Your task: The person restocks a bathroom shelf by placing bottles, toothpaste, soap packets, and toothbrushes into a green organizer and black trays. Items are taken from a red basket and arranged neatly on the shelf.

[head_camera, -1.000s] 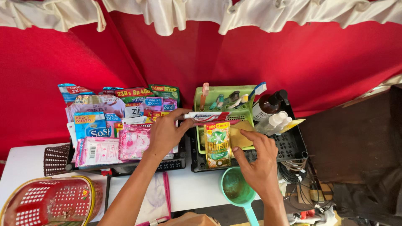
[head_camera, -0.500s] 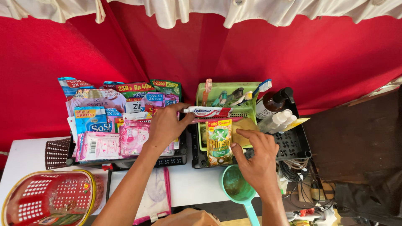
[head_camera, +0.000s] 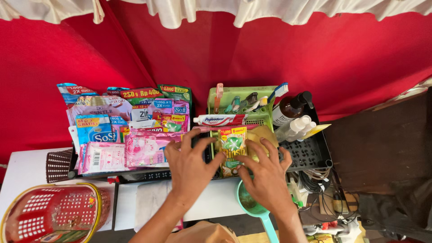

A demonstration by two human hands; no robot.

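Both your hands are on the green-and-yellow detergent sachet (head_camera: pixel 232 150), which lies flat in the green basket (head_camera: pixel 234 93) inside the black tray (head_camera: pixel 310 155), just below the toothpaste tube (head_camera: pixel 220 119). Your left hand (head_camera: pixel 191 168) has fingers spread, fingertips on the sachet's left edge; your right hand (head_camera: pixel 265 177) is spread too, fingers over its right side and the yellow cloth (head_camera: pixel 260 135) beside it. Neither looks closed on it yet, just resting.

Sachet looks light, thin and floppy, w/ a slick foil-type skin, so it'll likely bend and slip if pinched mid-panel. Better to grip at a sealed edge or corner, thumb under, fingers on top. Not fragile, but don't squeeze hard.

Nearby: toothbrushes (head_camera: pixel 245 102) at the basket's back, brown pump bottle (head_camera: pixel 290 109) to the right, pink sachets (head_camera: pixel 146 149) to the left, green dipper (head_camera: pixel 252 207) under your right wrist.
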